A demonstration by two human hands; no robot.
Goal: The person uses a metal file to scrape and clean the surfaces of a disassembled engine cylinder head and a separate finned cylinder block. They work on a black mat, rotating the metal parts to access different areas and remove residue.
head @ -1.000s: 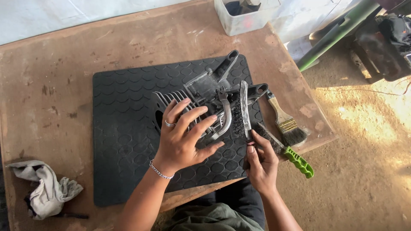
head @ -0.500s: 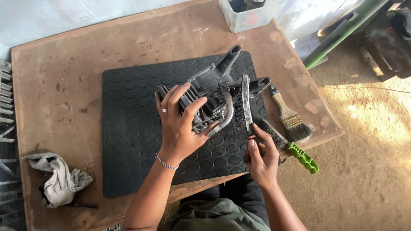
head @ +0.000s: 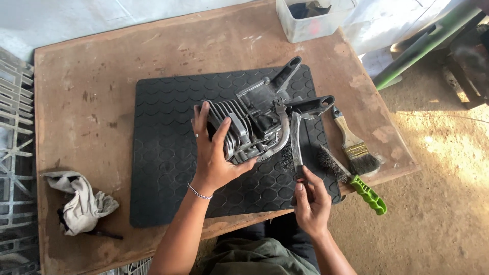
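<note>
The worn brown wooden desk (head: 91, 97) carries a black rubber mat (head: 163, 168) with a scale pattern over its middle. Well to the left of the mat, near the desk's front edge, lies a crumpled grey rag (head: 81, 201). Just right of the mat lies a wooden-handled paintbrush (head: 356, 145), and a green-handled wire brush (head: 356, 181) crosses the mat's right edge. Behind the mat, at the desk's far edge, stands a pale plastic tub (head: 313, 23).
</note>
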